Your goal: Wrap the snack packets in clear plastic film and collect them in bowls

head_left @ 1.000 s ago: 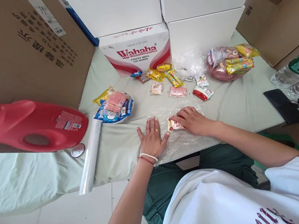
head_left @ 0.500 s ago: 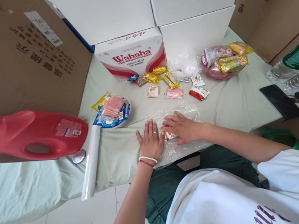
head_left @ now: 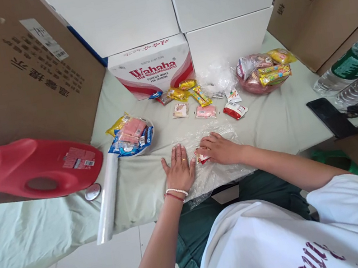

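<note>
My left hand point(head_left: 178, 170) lies flat with its fingers apart, at the left edge of a sheet of clear plastic film point(head_left: 222, 173) spread on the cloth. My right hand point(head_left: 221, 148) bends its fingers over a small red and cream snack packet point(head_left: 201, 156) on the film. The packet's left end shows; the rest is under the fingers. Beyond the film lie a pink packet point(head_left: 206, 111), a cream packet point(head_left: 180, 110) and a red and white packet point(head_left: 236, 110). A roll of plastic film point(head_left: 108, 200) lies to the left.
A bowl point(head_left: 152, 134) of snacks stands at left, a reddish bowl point(head_left: 262, 86) of snacks at back right. Crumpled clear plastic point(head_left: 217, 77) lies before white boxes. A red jug point(head_left: 43, 168) is far left; bottles point(head_left: 355, 61) and a black phone point(head_left: 330, 117) are right.
My right hand has shifted slightly to the right and its fingers have drawn in over the packet, showing more of its left end. My left hand stays flat. The view has shifted a little.
</note>
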A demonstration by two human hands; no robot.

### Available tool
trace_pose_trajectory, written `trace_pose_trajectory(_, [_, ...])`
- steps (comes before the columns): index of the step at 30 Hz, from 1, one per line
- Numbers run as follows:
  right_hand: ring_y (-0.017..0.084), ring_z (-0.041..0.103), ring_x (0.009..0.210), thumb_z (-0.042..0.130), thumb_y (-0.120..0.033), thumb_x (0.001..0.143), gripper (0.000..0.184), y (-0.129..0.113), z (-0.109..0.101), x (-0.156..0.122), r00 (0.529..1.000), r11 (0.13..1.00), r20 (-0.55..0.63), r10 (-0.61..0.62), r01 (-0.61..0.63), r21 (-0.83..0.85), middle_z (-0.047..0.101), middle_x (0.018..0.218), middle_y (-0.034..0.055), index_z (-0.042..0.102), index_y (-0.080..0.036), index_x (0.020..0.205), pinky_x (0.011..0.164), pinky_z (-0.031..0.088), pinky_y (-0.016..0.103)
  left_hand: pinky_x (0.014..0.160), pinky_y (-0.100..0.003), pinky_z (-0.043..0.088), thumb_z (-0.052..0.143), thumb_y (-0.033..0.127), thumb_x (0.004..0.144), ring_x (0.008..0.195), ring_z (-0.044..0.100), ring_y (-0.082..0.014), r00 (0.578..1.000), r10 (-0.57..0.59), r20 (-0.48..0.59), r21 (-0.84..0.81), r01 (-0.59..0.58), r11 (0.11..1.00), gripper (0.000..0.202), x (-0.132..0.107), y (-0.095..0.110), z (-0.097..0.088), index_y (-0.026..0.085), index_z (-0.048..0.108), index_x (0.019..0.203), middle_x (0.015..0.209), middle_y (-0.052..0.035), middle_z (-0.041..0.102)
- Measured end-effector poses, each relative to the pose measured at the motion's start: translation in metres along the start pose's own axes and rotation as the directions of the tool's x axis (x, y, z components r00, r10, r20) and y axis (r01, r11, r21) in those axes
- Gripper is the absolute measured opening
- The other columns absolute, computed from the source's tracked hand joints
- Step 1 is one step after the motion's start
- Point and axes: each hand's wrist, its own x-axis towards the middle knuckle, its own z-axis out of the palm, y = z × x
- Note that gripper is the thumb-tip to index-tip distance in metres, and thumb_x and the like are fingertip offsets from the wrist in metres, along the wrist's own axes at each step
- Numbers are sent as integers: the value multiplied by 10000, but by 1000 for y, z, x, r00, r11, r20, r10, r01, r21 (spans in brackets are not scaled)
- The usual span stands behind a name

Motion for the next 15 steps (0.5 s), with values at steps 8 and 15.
trace_pose_trajectory(8, [308, 416, 1339, 493, -147, 1018, 478, 9, 5, -15, 997, 999, -75, 29, -32, -40, 596, 1312, 173, 529, -187, 1492, 1203, 254, 596, 1247, -731, 93, 243, 471, 1062, 1601, 251, -308, 1000, 5, -14, -35, -5, 999, 662, 0, 0, -3, 150, 301, 1638, 1692, -194, 293])
trace_pose_trajectory(15, [318, 392, 1366, 530, -203, 1017, 531, 3, -6, -10, 992, 1000, -127, 22, -21, 13, 556, 1367, 178, 466, -173, 1543, 1218, 233, 610, 1244, -736, 98, 234, 447, 1058, 1600, 255, -312, 1000, 11, -4, -34, -12, 999, 663, -1, 1, -3, 126, 302, 1634, 1691, -199, 294])
